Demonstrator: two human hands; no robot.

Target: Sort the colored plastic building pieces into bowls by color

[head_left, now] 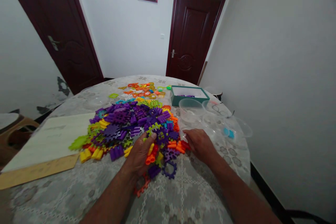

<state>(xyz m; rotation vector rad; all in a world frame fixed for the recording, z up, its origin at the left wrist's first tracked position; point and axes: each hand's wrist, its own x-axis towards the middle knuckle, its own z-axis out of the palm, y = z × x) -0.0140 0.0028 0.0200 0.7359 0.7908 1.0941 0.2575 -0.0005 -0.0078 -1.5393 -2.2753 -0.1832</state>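
A big heap of plastic toy gears [119,114], mostly purple with green, yellow, blue and orange pieces, covers the middle of the table. My left hand [139,152] is at the heap's near edge, closed around orange and yellow tube pieces [150,157], its thumb on top. A dark purple gear ring [170,170] and an orange-red gear [143,183] lie close to that hand. My right hand [198,142] is right of the heap, fingers curled together beside orange tube pieces [178,146] and below a clear plastic tub [191,110]. Whatever its fingertips may hold is hidden.
A green-rimmed box [175,100] with purple pieces inside stands at the back right. More clear tubs [214,122] are on the right, one near a light-blue piece [229,133]. Orange gears [139,89] spread behind the heap. A pale board [49,138] lies left.
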